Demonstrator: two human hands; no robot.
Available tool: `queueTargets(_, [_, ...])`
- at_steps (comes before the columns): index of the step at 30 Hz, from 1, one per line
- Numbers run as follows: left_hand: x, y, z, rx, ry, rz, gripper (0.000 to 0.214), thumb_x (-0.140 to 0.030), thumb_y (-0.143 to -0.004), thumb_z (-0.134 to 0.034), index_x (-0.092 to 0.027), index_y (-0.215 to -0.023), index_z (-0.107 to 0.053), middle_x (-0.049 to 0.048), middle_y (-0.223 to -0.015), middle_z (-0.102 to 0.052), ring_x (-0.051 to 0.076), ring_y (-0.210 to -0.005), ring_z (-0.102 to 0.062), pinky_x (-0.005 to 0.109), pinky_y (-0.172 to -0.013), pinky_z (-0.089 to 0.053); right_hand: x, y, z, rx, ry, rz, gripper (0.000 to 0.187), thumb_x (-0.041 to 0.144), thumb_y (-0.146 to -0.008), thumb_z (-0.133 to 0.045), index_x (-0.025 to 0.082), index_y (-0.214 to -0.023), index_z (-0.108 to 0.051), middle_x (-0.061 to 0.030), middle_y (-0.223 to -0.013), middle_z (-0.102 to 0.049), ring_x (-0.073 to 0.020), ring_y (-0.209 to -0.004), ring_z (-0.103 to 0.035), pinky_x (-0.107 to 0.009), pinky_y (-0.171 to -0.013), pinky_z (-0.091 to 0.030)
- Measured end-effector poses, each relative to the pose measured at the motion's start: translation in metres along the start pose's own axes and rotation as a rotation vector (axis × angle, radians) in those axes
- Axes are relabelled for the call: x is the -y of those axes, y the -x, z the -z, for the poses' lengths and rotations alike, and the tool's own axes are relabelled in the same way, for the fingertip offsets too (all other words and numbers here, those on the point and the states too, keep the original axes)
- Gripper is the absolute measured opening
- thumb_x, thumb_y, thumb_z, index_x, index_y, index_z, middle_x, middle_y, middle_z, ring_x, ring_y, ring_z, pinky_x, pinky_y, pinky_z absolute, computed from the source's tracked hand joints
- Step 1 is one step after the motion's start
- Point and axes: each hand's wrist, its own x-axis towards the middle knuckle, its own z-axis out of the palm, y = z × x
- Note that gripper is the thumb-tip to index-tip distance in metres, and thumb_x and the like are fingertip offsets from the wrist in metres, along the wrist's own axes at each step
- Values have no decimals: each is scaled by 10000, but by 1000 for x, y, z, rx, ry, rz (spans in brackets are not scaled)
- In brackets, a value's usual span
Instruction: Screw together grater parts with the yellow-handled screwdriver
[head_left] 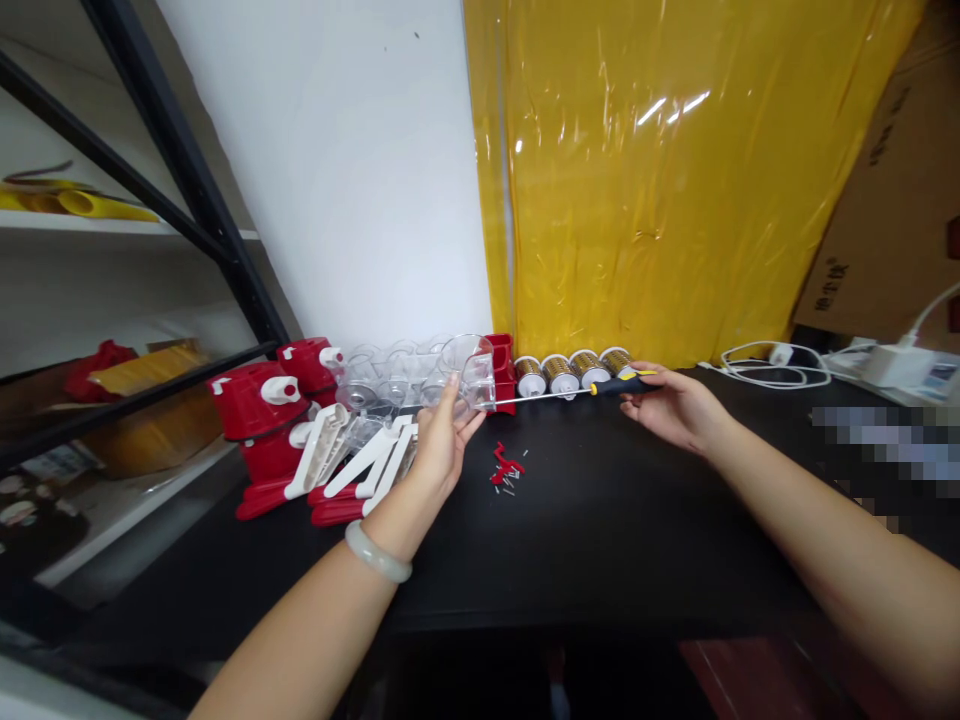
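Observation:
My left hand is closed on a clear plastic housing, held just above the black table. My right hand grips the black and yellow handle of a screwdriver. Its thin shaft points left into the side of the clear housing. On the table just below lie a small red plastic piece and several tiny screws. My left wrist wears a pale bangle.
Red bases, white levers and several clear cups are heaped at the left. Metal drums line the yellow plastic sheet. White cables and a charger lie at right beside a cardboard box. A black shelf frame stands at left.

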Motion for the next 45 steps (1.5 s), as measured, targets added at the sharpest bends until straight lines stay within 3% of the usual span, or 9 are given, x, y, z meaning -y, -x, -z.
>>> queueTargets(6, [3,3,1,18,-11,19,294,-393,-833,-715,-171,-1009,-634,96,-984,-729,200,-918,-715,393,-901,-566,-5,-5,6,-70,193,2,423,589,-918,-445,212,-756,-548,16,-472,-457,-113,-365,-390,-236,-361,-312])
queueTargets(9, [4,3,2,26,-19,28,331,-414,-822,-724,-171,-1029,-638,94,-977,-728,193,-900,-715,396,-911,-560,-9,-8,9,-32,278,91,325,518,-880,-572,220,-756,-541,70,-427,-342,-81,-334,-256,-220,-348,-227])
queueTargets(13, [5,2,2,45,-14,25,350,-434,-821,-719,-178,-1044,-637,95,-994,-730,193,-892,-716,398,-914,-559,-2,-3,7,-26,130,68,4,222,-822,-560,219,-821,-558,22,-593,-522,-110,-449,-446,-234,-441,-392])
queueTargets(17, [5,2,2,28,-6,24,347,-430,-812,-730,-178,-1030,-633,88,-983,-725,192,-889,-712,395,-903,-564,3,0,6,20,71,7,125,309,-858,-522,208,-836,-592,-37,-706,-605,-174,-574,-565,-308,-518,-473])
queueTargets(21, [4,3,1,17,-7,25,338,-427,-818,-724,-178,-1026,-631,91,-1009,-719,200,-925,-705,394,-902,-564,-5,-8,10,-69,242,72,398,567,-892,-521,206,-734,-575,25,-502,-439,-118,-415,-397,-281,-449,-416])
queueTargets(24, [4,4,0,27,-6,29,349,-425,-825,-717,-189,-1066,-625,100,-1047,-716,217,-979,-697,401,-917,-559,-10,-12,12,-82,291,173,275,450,-887,-589,218,-739,-587,51,-477,-397,-98,-396,-327,-261,-437,-410])
queueTargets(29, [4,5,-3,3,18,26,359,-414,-821,-722,-193,-1080,-611,106,-1069,-707,224,-1001,-689,404,-923,-559,-7,-8,9,-28,68,148,84,176,-809,-561,230,-855,-605,7,-733,-621,-141,-606,-572,-278,-557,-506])
queueTargets(39, [2,5,-5,4,62,-10,320,-437,-833,-701,-187,-1020,-629,71,-942,-714,188,-873,-700,387,-890,-572,-10,-14,23,-63,649,372,450,653,-839,-559,221,-720,-594,21,-483,-455,-128,-444,-438,-265,-455,-364])
queueTargets(45, [3,4,-3,-15,79,-17,341,-441,-809,-725,-199,-1030,-627,73,-947,-718,195,-894,-703,395,-910,-564,-5,-9,16,53,184,187,241,317,-664,-722,272,-855,-582,28,-755,-597,-128,-583,-538,-269,-532,-463])
